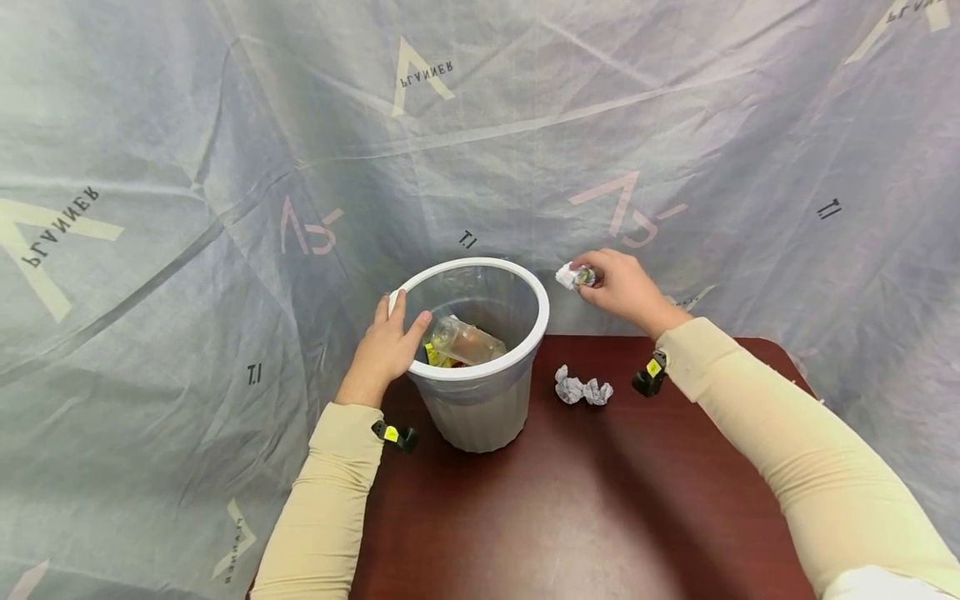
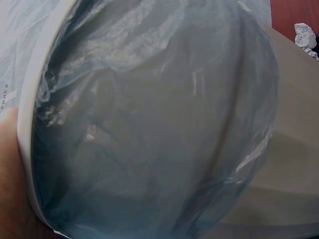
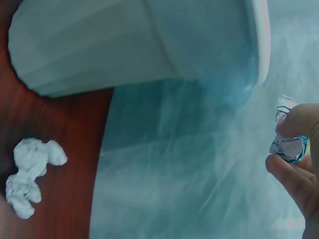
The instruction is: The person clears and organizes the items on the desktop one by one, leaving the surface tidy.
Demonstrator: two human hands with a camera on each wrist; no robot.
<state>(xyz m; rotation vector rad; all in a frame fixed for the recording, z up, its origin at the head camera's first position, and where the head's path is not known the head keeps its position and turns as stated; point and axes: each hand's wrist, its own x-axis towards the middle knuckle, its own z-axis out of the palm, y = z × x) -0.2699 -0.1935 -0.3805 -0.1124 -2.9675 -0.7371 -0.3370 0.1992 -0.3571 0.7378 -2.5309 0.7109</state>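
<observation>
My left hand (image 1: 382, 348) rests on the left side of the white rim of a grey trash bin (image 1: 480, 417), its fingers extended and its thumb reaching over the opening. In the left wrist view only part of that hand (image 2: 9, 174) shows, beside the rim. To the right of the bin, my right hand (image 1: 626, 287) is raised and pinches a crumpled wrapper (image 1: 576, 276) between thumb and fingers. Blue lines mark the white wrapper (image 3: 288, 144) in the right wrist view. A clear plastic bottle (image 1: 471, 342) and yellow packaging (image 1: 438, 357) lie inside the bin.
Crumpled white paper (image 1: 581, 390) lies on the dark red table (image 1: 510, 517) right of the bin. A translucent bag (image 2: 149, 124) lines the bin. Grey printed sheeting (image 1: 480, 192) hangs behind the table and along its sides.
</observation>
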